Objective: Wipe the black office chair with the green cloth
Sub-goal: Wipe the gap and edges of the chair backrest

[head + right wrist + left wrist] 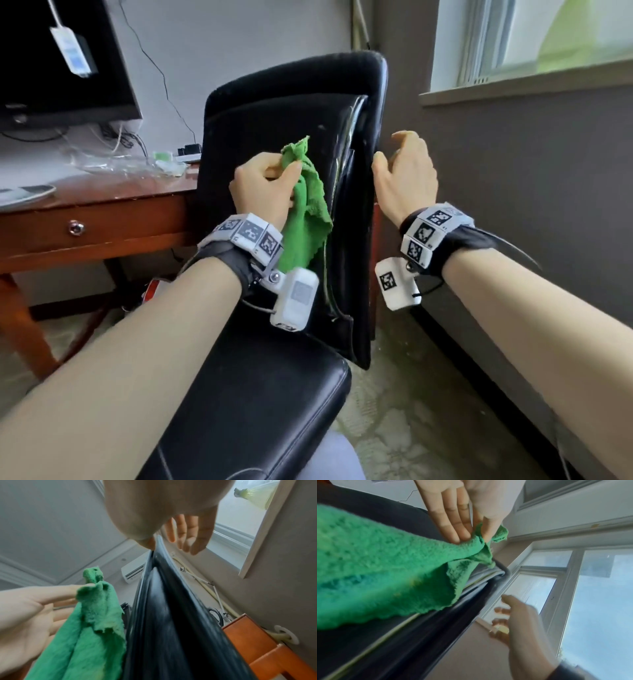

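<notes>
My left hand (263,185) pinched the cloth (305,212) near its top corner, the thumb on one side and the fingers (453,524) on the other, nearly straight. The rest of the cloth hung down from that grip in loose folds, draped against the front face of the chair (294,144) backrest, near the backrest's right edge. A small tuft of the cloth stuck up above my fingertips.

My right hand (406,171) held nothing. Its fingers (193,534) were loosely curved and spread, with the thumb close to the right edge of the backrest and the other fingers reaching behind it. I could not tell whether they touched the chair; the wrist views were blurred there.

The chair stood in front of me, its glossy black seat below my forearms and its backrest upright. To its left stood the wooden bench (102,212), its right end just beside the backrest. A dark monitor (61,61) stood toward the bench's far left, a tangle of cables (116,140) lay near its far edge, and a plate (24,195) sat at its left edge. A window (534,41) was set in the wall to the right of the chair.
</notes>
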`<state>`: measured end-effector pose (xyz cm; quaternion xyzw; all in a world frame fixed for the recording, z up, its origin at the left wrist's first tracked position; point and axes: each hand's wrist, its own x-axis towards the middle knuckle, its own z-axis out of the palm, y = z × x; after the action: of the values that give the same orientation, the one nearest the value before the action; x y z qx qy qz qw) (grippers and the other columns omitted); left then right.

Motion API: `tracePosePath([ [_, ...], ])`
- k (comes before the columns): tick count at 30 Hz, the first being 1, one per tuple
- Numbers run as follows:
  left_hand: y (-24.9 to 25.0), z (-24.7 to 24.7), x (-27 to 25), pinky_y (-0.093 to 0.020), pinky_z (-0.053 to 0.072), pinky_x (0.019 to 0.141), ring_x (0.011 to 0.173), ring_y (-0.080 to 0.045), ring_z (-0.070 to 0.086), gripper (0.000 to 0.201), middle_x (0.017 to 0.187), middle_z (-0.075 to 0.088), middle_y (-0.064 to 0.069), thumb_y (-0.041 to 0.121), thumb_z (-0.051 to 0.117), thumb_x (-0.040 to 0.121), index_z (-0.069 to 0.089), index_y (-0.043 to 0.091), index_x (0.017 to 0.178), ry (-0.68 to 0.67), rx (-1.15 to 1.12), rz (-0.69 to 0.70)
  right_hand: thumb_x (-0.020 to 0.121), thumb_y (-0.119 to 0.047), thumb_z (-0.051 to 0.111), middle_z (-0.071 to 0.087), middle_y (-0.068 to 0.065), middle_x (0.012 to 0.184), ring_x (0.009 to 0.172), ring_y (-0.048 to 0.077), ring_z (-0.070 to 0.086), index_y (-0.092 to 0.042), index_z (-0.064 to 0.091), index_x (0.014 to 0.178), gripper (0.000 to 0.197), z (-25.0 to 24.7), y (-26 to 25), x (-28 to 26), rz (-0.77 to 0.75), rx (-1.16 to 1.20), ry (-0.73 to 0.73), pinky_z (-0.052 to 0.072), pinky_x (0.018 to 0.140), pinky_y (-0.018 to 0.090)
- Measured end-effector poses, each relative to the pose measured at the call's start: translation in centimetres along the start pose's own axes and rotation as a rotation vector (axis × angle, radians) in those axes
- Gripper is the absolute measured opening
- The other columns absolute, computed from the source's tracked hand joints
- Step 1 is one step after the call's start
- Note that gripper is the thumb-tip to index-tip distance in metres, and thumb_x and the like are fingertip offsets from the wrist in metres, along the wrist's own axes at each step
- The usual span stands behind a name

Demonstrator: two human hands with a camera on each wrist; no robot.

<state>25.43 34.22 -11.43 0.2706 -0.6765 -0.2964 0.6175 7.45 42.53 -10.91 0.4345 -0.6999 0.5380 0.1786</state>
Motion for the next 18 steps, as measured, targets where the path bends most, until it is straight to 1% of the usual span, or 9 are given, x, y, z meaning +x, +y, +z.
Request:
tracePosePath([
  [1, 1.0, 0.7, 1.4, -0.025, 0.057, 0.051, 0.067, -0.012, 0.071, 0.003, 0.076, 0.072, 0.005, 0.028, 0.074, 0.084, 0.072, 0.026, 0.083, 0.023, 0.000, 0.016, 0.095, -0.038, 0.045, 0.056, 0.006, 0.124, 0.106, 0.031, 0.057, -0.016, 0.048, 0.126, 0.039, -0.1, -0.1, 1.3, 0.030, -0.035, -0.030, 0.038, 0.084, 0.037],
  [3, 2.5, 2.4, 3.9, -0.027, 0.058, 0.050, 0.061, -0.010, 0.070, 0.007, 0.074, 0.072, 0.008, 0.029, 0.076, 0.081, 0.074, 0.023, 0.084, 0.060, 0.034, 0.037, 0.096, -0.042, 0.041, 0.060, 0.011, 0.120, 0.106, 0.035, 0.057, -0.014, 0.052, 0.122, 0.040, -0.1, -0.3, 3.1, 0.041, -0.089, -0.096, 0.039, 0.082, 0.039],
  [4, 3.1, 3.2, 5.0, -0.028, 0.059, 0.051, 0.059, -0.008, 0.069, 0.009, 0.072, 0.072, 0.009, 0.030, 0.077, 0.079, 0.076, 0.022, 0.083, 0.066, 0.061, 0.043, 0.096, -0.043, 0.039, 0.062, 0.013, 0.115, 0.102, 0.036, 0.058, -0.014, 0.054, 0.118, 0.040, 0.1, -0.4, 3.7, 0.036, -0.102, -0.124, 0.039, 0.080, 0.039],
  [6, 3.9, 4.9, 6.9, -0.030, 0.061, 0.055, 0.059, -0.008, 0.069, 0.011, 0.068, 0.072, 0.009, 0.031, 0.077, 0.075, 0.077, 0.022, 0.080, 0.056, 0.098, 0.044, 0.096, -0.043, 0.038, 0.062, 0.013, 0.103, 0.094, 0.037, 0.058, -0.013, 0.056, 0.106, 0.036, 0.5, -0.5, 4.3, 0.012, -0.104, -0.148, 0.039, 0.074, 0.037],
  [8, 4.3, 6.4, 8.1, -0.031, 0.061, 0.059, 0.059, -0.009, 0.070, 0.012, 0.065, 0.071, 0.010, 0.032, 0.075, 0.072, 0.076, 0.021, 0.078, 0.049, 0.116, 0.037, 0.095, -0.046, 0.039, 0.061, 0.014, 0.096, 0.087, 0.038, 0.058, -0.013, 0.051, 0.095, 0.035, 0.9, -0.6, 4.4, -0.009, -0.078, -0.136, 0.043, 0.071, 0.038],
  [11, 4.7, 7.9, 8.8, -0.033, 0.060, 0.060, 0.060, -0.011, 0.069, 0.013, 0.063, 0.070, 0.011, 0.033, 0.074, 0.069, 0.075, 0.023, 0.077, 0.065, 0.132, 0.067, 0.096, -0.044, 0.042, 0.063, 0.016, 0.097, 0.087, 0.038, 0.058, -0.012, 0.051, 0.096, 0.033, 1.3, -0.6, 4.5, -0.009, -0.023, -0.110, 0.048, 0.075, 0.041],
  [15, 4.6, 8.4, 9.1, -0.037, 0.059, 0.057, 0.060, -0.012, 0.066, 0.012, 0.065, 0.066, 0.008, 0.031, 0.074, 0.069, 0.073, 0.027, 0.080, 0.087, 0.137, 0.146, 0.093, -0.041, 0.046, 0.064, 0.010, 0.093, 0.085, 0.033, 0.059, -0.013, 0.056, 0.099, 0.030, 1.5, -0.7, 5.0, -0.003, 0.047, -0.069, 0.048, 0.073, 0.037],
  [17, 4.6, 8.3, 9.2, -0.038, 0.059, 0.059, 0.063, -0.011, 0.065, 0.012, 0.066, 0.065, 0.008, 0.033, 0.074, 0.070, 0.070, 0.028, 0.081, 0.072, 0.140, 0.192, 0.091, -0.039, 0.048, 0.065, 0.009, 0.092, 0.084, 0.033, 0.059, -0.014, 0.056, 0.099, 0.028, 1.6, -0.8, 5.3, -0.008, 0.074, -0.059, 0.048, 0.073, 0.037],
  [18, 4.5, 8.3, 9.3, -0.037, 0.059, 0.062, 0.066, -0.009, 0.065, 0.012, 0.069, 0.066, 0.008, 0.036, 0.073, 0.073, 0.071, 0.029, 0.082, 0.050, 0.160, 0.217, 0.090, -0.038, 0.048, 0.065, 0.009, 0.092, 0.084, 0.032, 0.059, -0.014, 0.055, 0.099, 0.027, 1.6, -0.9, 5.4, -0.009, 0.084, -0.054, 0.049, 0.074, 0.037],
])
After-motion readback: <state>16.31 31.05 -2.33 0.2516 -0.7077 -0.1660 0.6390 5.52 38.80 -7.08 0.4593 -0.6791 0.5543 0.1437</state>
